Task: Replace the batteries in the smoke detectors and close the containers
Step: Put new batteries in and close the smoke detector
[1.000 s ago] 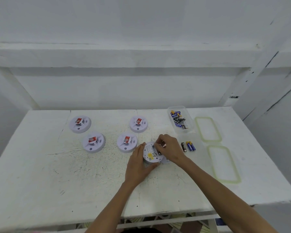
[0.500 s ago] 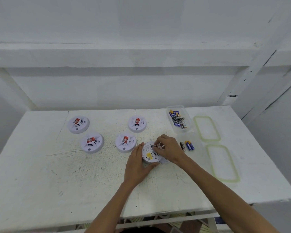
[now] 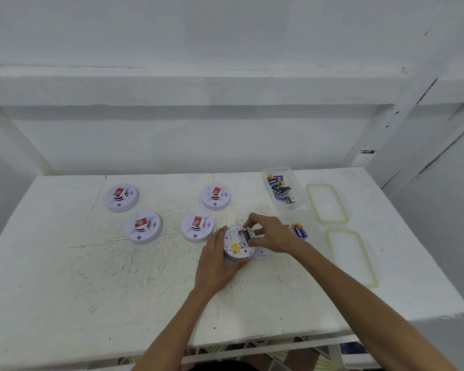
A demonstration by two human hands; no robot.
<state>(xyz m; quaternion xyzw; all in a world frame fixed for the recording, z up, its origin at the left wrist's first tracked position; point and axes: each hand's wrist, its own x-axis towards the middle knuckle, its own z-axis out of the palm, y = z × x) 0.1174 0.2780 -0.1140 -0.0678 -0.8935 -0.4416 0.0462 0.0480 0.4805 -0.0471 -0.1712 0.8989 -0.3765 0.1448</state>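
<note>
Left-hand fingers [image 3: 217, 238]: curled up along the left rim of the upturned smoke detector [image 3: 235, 245]; thumb hooked round its near edge; the left hand [image 3: 216, 263] grips it
Right-hand fingers [image 3: 257, 221]: bent, tips drawn together over the detector's battery bay at its far right side; something dark lies under the tips; whether they pinch a battery cannot be told
Right hand [image 3: 273, 234]: arched over the right side of the detector; wrist low over the table [image 3: 65, 277]
Upturned smoke detector: on the table right of centre, between both hands; underside up, with a yellow sticker near its near-left edge; tilted a little
White round piece [image 3: 262, 253]: flat on the table, just under the right hand, touching the detector's right edge
Other smoke detectors: four, face up, each with a red label; far left [image 3: 121, 197]; near left [image 3: 143, 226]; near middle [image 3: 198, 226], just beside the left fingers; far middle [image 3: 216, 196]
Far container [image 3: 296, 203]: clear, uncovered, at the far right of the table; loose batteries [image 3: 279, 189] piled inside
Near container [image 3: 312, 223]: clear, uncovered, just beyond the right hand; a few blue and yellow batteries [image 3: 299, 230] in it, partly hidden by the hand
Lids: two, clear with green rims, flat on the table right of the containers; far lid [image 3: 308, 195]; near lid [image 3: 366, 253]; apart from each other
</note>
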